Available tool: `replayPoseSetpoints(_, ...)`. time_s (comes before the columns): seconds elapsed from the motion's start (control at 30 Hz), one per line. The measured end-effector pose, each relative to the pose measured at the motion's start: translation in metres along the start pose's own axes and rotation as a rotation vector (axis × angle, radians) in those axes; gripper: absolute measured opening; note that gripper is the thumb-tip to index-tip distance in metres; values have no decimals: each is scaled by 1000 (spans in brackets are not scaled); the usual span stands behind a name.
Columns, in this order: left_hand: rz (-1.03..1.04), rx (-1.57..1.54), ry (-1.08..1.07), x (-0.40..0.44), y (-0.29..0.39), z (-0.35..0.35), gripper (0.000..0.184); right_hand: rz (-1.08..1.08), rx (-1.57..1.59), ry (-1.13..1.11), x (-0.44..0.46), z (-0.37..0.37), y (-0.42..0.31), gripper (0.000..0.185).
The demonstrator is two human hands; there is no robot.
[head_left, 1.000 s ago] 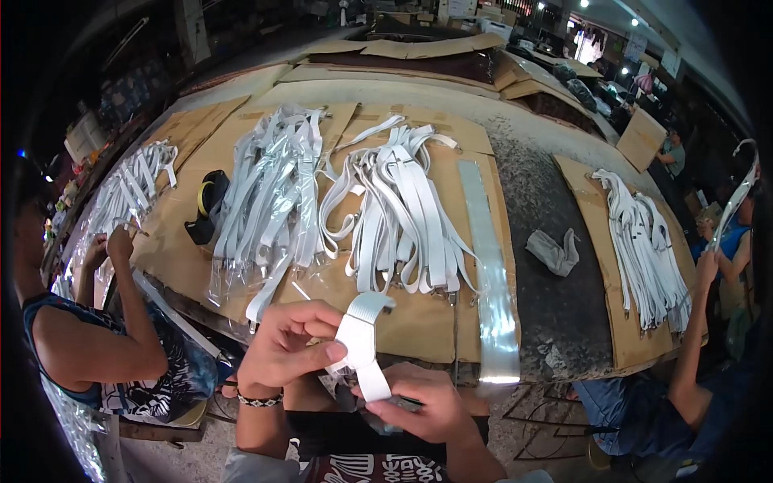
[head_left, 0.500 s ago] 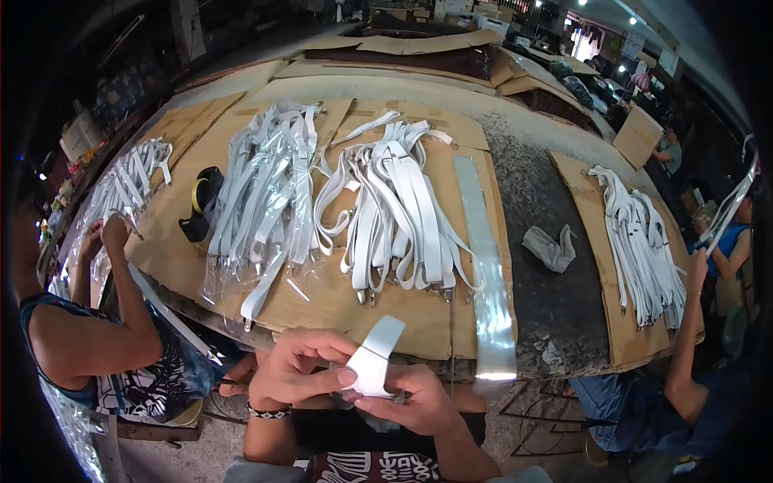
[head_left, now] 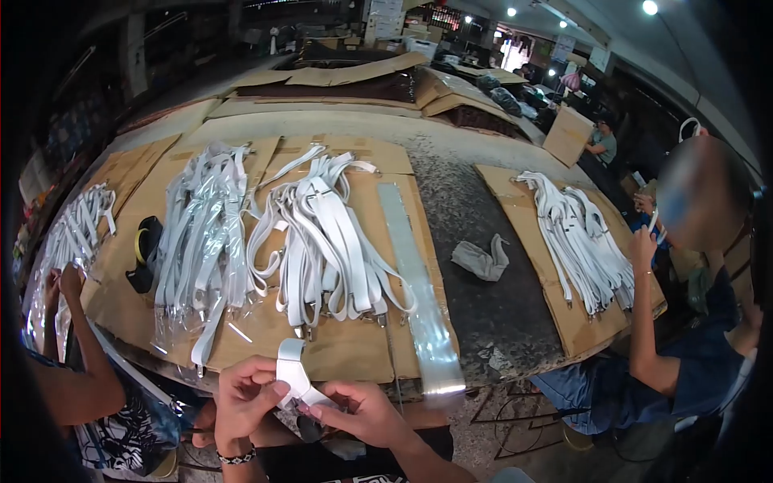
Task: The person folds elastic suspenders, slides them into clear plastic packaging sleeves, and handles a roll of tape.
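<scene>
My left hand (head_left: 248, 394) pinches a white elastic suspender strap (head_left: 291, 369) between thumb and fingers, just in front of the table edge. The strap's upper end bends over above my thumb. My right hand (head_left: 360, 412) grips the lower part of the same strap, its thumb pressed on it; the rest below is partly hidden by my hands. Just beyond lies a pile of white suspenders (head_left: 326, 241) with metal clips, on cardboard (head_left: 354, 354). To its left are suspenders in clear plastic bags (head_left: 205, 233). A stack of clear plastic sleeves (head_left: 419, 306) lies on the right.
A black tape roll or dispenser (head_left: 145, 249) sits left of the bagged pile. A crumpled grey cloth (head_left: 481, 258) lies on the dark tabletop. More suspenders (head_left: 576, 241) lie at right. Co-workers sit on both sides, one arm (head_left: 644, 306) raised at right. Cardboard sheets (head_left: 338, 72) cover stacks behind.
The view has swung right, so the table's things appear further left. Both hands still hold the strap, now bent and turned differently. The right-hand co-worker's strap has come down.
</scene>
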State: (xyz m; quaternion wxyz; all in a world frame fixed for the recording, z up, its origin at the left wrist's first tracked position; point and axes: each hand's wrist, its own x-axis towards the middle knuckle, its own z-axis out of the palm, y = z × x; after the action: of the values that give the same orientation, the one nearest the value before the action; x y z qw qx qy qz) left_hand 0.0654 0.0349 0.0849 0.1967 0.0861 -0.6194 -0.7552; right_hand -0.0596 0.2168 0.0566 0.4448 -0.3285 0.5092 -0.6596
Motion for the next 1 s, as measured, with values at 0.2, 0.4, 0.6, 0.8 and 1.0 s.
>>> replayPoseSetpoints(0.2,26,-29,-48,2,4,11,25,35,-114,-7,3,-1,-17,22)
replayPoseSetpoints(0.4,75,60,-57,4,-5,11,23,-69,-169,-8,1,1,-23,25)
replayPoseSetpoints(0.6,49,57,-20,5,1,20,20,-131,-240,50,-1,-4,-27,23)
replayPoseSetpoints(0.8,19,113,48,5,-1,29,17,-102,13,96,-1,-10,-15,16)
replayPoseSetpoints(1.0,75,239,-42,6,-7,33,39,-213,-157,171,-3,-12,-10,18)
